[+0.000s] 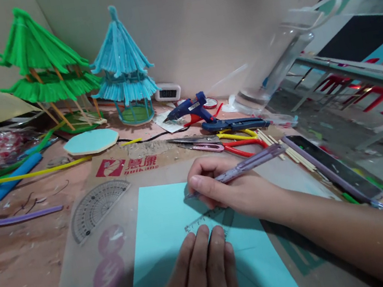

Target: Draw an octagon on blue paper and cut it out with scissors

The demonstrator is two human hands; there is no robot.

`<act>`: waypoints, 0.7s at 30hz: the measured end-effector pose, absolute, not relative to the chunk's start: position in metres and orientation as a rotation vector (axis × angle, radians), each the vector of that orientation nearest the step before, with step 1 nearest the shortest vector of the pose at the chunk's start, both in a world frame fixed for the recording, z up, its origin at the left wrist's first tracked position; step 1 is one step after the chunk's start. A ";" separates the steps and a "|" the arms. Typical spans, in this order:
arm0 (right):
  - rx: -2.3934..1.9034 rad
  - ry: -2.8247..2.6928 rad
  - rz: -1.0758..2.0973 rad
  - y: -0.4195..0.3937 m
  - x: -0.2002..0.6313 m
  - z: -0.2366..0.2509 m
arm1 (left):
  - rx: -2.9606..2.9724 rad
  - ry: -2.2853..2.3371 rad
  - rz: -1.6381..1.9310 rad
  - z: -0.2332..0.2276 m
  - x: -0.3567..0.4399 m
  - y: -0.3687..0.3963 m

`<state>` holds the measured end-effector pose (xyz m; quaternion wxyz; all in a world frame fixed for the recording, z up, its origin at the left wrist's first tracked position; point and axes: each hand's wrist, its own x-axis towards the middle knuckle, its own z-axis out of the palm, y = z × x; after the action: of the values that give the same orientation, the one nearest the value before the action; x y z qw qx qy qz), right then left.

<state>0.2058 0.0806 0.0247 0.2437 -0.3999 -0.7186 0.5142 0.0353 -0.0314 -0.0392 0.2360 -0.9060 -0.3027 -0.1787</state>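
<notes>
A sheet of light blue paper (157,227) lies in front of me with faint pencil lines on its lower right part. My left hand (206,273) rests flat on it, fingers stretched out over a clear ruler-like tool (204,219) with printed marks; most of that tool is hidden, so its full shape cannot be told. My right hand (232,190) grips a purple patterned pen or mechanical pencil (253,162), its tip down near the paper's upper part, just above the clear tool. A clear protractor (97,208) lies left of the paper.
Behind the paper are scissors (199,144), red-handled pliers (243,147), a blue glue gun (189,109) and a phone (333,166). Green (39,46) and blue (120,52) pagoda models stand at the back. A blue octagonal board (91,141) lies before them. A tall clear jug (273,61) stands right.
</notes>
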 end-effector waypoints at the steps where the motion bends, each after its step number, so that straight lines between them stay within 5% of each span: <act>1: -1.089 -1.964 1.403 0.081 0.206 0.024 | -2.485 -0.827 -0.492 -0.039 0.035 -0.031; 21: -1.092 -1.964 1.361 0.082 0.201 0.023 | -2.465 -0.809 -0.533 -0.039 0.038 -0.028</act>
<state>0.2012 0.0818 0.0227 0.2543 -0.4020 -0.7231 0.5009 0.0376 -0.0276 -0.0387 0.2439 -0.9026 -0.2962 -0.1951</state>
